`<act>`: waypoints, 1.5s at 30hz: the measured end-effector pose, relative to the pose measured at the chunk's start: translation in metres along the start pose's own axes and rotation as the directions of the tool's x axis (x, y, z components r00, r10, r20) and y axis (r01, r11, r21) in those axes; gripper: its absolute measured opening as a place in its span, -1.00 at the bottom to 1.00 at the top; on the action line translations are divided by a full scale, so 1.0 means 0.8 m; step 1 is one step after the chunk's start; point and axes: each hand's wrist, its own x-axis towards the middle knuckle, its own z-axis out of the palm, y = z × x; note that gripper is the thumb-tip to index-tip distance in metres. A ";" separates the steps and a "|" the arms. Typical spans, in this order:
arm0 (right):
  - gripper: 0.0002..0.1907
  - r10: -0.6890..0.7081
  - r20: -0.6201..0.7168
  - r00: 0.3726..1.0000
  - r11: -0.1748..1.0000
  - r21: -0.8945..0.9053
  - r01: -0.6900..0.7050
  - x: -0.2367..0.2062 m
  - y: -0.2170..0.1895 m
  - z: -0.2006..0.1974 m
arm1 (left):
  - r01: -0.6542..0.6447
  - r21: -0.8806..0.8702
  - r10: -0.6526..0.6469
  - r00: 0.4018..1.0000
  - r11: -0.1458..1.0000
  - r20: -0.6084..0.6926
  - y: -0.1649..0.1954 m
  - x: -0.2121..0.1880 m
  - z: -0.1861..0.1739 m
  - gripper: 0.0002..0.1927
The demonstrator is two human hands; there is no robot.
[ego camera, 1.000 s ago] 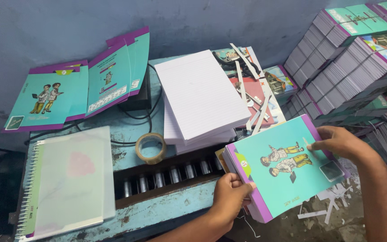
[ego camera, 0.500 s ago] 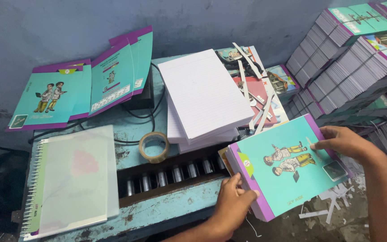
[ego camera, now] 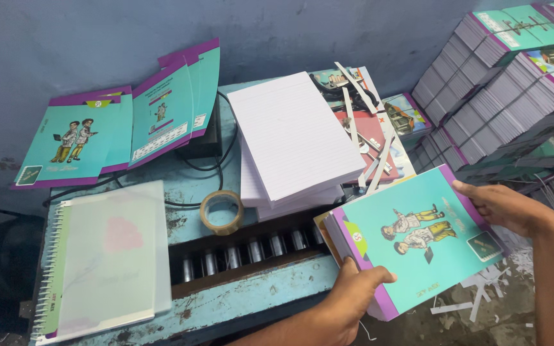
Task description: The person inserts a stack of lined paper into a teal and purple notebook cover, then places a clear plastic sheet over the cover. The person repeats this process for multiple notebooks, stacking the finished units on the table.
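Observation:
Both my hands hold a thick notebook (ego camera: 411, 240) with a teal cover, a purple spine band and a picture of two figures. My left hand (ego camera: 354, 295) grips its near corner at the spine side, thumb on top. My right hand (ego camera: 504, 208) grips the far right edge. The notebook is tilted, its spine end close to the slot of a pale blue metal machine (ego camera: 251, 253) with a row of metal rollers. Right behind it lies a stack of white lined paper (ego camera: 293, 138).
A roll of brown tape (ego camera: 221, 211) and a spiral-bound pad (ego camera: 104, 256) lie on the machine's top. Loose teal covers (ego camera: 129, 128) lean against the blue wall. Stacks of finished notebooks (ego camera: 508, 83) rise at the right. Paper strips litter the floor (ego camera: 476, 301).
The notebook and both hands have stayed almost in place; the view has shifted slightly, and my left thumb has slid a little further onto the cover.

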 end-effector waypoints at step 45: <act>-0.42 -0.467 -0.164 0.869 0.884 -0.120 0.452 -0.041 -0.207 0.190 | -0.318 0.940 0.870 0.491 0.127 0.048 0.125 -0.002 -0.184 -0.05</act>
